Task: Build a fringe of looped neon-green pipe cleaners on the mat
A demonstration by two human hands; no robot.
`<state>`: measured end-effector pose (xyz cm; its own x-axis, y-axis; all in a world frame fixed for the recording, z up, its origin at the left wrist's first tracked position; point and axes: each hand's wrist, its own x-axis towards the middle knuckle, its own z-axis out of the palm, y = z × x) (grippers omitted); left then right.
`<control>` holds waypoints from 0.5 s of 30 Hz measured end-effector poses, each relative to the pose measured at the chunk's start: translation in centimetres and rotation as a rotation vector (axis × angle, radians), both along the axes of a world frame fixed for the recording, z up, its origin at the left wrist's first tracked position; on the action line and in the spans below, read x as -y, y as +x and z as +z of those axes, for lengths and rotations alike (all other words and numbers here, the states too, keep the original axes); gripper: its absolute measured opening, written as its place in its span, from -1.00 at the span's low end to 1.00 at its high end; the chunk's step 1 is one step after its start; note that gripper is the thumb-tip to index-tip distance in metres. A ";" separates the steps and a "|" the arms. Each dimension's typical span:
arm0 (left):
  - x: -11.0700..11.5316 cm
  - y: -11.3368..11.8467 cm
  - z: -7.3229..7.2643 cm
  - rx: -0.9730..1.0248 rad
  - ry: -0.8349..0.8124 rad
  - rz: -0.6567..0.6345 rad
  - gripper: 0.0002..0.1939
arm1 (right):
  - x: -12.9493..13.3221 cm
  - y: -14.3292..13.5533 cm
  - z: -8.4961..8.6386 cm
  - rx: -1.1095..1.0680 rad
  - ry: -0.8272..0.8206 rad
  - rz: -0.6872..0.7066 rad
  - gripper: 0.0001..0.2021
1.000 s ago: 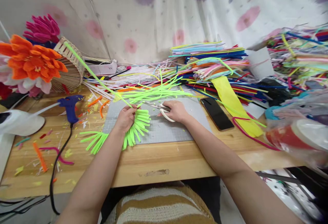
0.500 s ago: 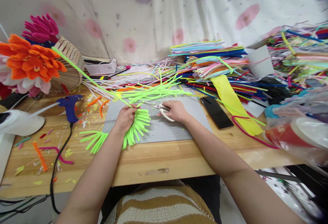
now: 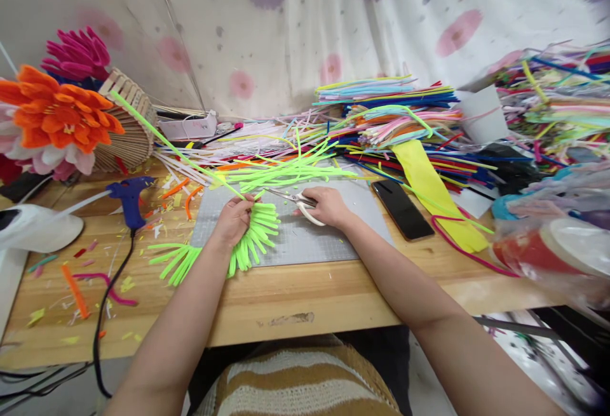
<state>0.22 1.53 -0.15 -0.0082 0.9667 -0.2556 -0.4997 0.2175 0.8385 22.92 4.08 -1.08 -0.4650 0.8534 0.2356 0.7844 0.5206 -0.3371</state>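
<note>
Head view: green stem (image 3: 176, 154) is swinging rightward; my left hand (image 3: 233, 220) is pinching it, right hand (image 3: 330, 205) gripping scissors (image 3: 300, 198); work is seemingly pausing.

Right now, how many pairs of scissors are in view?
1: the scissors in the right hand, above the grey mat, blades toward the left hand. Others may be hidden.

Metal-bladed scissors (image 3: 302, 199); wooden table (image 3: 333, 295)
</note>
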 end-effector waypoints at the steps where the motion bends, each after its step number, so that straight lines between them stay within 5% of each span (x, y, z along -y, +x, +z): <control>1: 0.0 0.0 0.0 0.002 -0.002 0.002 -0.85 | 0.0 0.0 0.0 -0.001 -0.001 0.003 -0.65; 15: 0.2 0.0 0.3 -0.026 -0.035 -0.012 -0.84 | -0.1 0.0 0.0 0.002 -0.009 0.007 -0.64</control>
